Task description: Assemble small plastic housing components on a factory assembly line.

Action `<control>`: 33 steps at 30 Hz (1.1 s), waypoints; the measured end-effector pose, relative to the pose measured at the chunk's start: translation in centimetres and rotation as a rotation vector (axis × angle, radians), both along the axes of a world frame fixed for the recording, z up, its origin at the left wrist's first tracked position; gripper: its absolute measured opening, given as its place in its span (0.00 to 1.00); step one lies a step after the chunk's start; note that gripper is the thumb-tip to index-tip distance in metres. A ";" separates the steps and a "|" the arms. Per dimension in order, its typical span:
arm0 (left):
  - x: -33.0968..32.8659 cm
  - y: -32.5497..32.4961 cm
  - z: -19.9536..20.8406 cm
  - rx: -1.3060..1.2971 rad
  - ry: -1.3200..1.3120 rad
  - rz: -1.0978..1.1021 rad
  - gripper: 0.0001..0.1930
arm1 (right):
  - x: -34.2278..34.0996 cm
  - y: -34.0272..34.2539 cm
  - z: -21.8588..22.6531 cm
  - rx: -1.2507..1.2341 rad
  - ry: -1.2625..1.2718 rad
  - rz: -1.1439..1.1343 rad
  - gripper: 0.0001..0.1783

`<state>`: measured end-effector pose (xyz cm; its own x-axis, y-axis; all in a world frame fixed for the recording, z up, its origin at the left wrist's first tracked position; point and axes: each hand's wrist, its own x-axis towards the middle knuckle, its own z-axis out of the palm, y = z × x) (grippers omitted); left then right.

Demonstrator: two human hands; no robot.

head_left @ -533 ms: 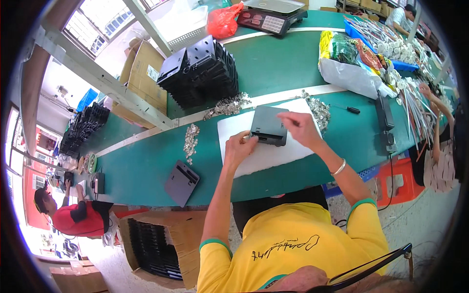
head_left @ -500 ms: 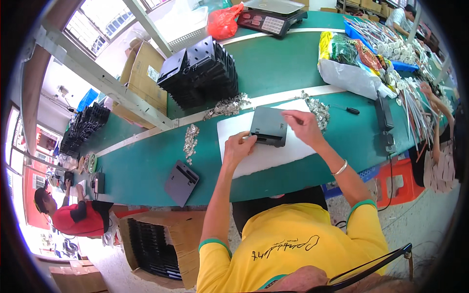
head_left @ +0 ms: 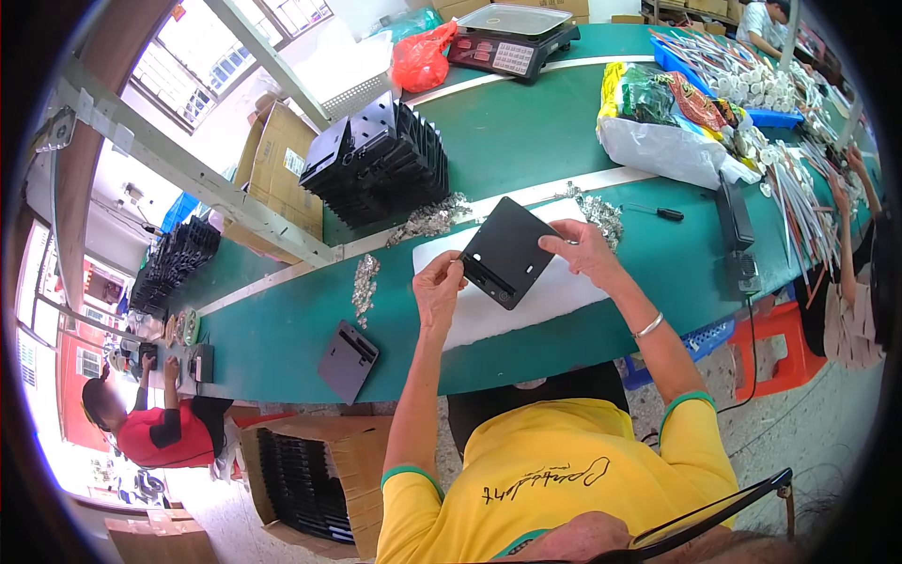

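Observation:
A flat black plastic panel (head_left: 512,249) with a slot and small cutouts is held tilted above a white sheet (head_left: 451,329). My left hand (head_left: 438,289) pinches its left corner beside the slot. At the right edge my right hand (head_left: 584,252) grips it with the thumb on top. Another dark slotted panel (head_left: 349,362) lies on the green bench to the left. Small shiny metal pieces form piles left of the sheet (head_left: 365,289), behind it (head_left: 432,218) and at its far right (head_left: 601,218).
A stack of black panels (head_left: 381,160) stands behind, near a scale (head_left: 512,42). A screwdriver (head_left: 662,212) and a black device with a cord (head_left: 738,226) are on the right. A carton of black panels (head_left: 305,484) stands lower left. Co-workers sit at left and right.
The panel has been lifted from the sheet and turned so that it tilts in my hands. My left hand has moved slightly left with its corner, and my right hand now grips the right edge.

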<state>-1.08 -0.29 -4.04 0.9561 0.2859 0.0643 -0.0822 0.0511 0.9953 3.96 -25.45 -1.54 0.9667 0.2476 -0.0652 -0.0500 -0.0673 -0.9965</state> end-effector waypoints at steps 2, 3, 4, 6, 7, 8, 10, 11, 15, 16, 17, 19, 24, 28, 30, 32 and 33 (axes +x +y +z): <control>-0.1 -0.1 0.2 0.043 0.007 -0.023 0.10 | -0.6 0.4 0.7 0.075 0.045 0.050 0.18; 0.0 -0.4 0.5 -0.009 0.010 -0.038 0.12 | -1.1 0.7 0.6 0.023 -0.242 -0.001 0.16; 0.0 -0.6 0.7 -0.062 0.014 -0.053 0.14 | -1.5 1.1 0.6 -0.030 -0.528 -0.051 0.13; -0.4 -0.7 2.0 -0.304 0.117 -0.211 0.24 | -3.6 1.5 3.4 -0.191 -0.878 0.001 0.10; -0.6 -0.4 2.6 -0.431 0.148 -0.285 0.25 | -4.0 1.5 3.2 -0.359 -1.111 0.047 0.12; -0.9 -0.3 3.4 -0.558 0.177 -0.359 0.25 | -4.4 1.4 2.9 -0.528 -1.341 0.095 0.13; -0.7 -0.5 3.7 -0.577 0.313 -0.244 0.24 | -5.5 1.2 1.8 -0.631 -1.404 0.167 0.16; -0.7 -0.2 2.1 -0.436 0.240 -0.287 0.25 | -5.7 1.1 1.0 -0.692 -1.363 0.225 0.16; -0.3 -0.6 -1.3 -0.224 0.185 -0.251 0.29 | -5.5 -0.4 -0.2 -0.589 -1.087 0.299 0.14; -0.2 -0.8 -1.8 -0.154 0.152 -0.221 0.30 | -5.3 -0.7 -0.6 -0.504 -1.011 0.254 0.12; 0.0 -1.2 -1.7 -0.074 0.145 -0.192 0.29 | -5.1 -1.1 -0.8 -0.512 -1.004 0.259 0.12; 0.1 -1.9 -1.5 0.077 0.165 -0.144 0.27 | -4.5 -1.7 -1.3 -0.390 -0.772 0.126 0.08; 0.1 -2.1 -2.7 0.765 -0.070 0.014 0.23 | -3.9 -1.1 -0.9 -0.026 -0.370 0.009 0.09; -0.1 -2.5 -2.7 1.024 -0.153 0.084 0.28 | -1.8 -0.3 -1.9 0.125 -0.301 -0.043 0.06; 0.0 -2.8 -2.5 0.990 -0.133 0.081 0.30 | -1.0 0.7 -1.1 0.170 -0.244 -0.086 0.08; 0.0 -3.1 -2.3 1.086 -0.124 0.080 0.33 | 0.4 1.3 -1.1 0.358 -0.144 -0.043 0.13; 0.0 -3.2 -2.4 1.077 -0.117 0.079 0.33 | 0.9 2.1 -0.5 0.345 -0.147 -0.067 0.18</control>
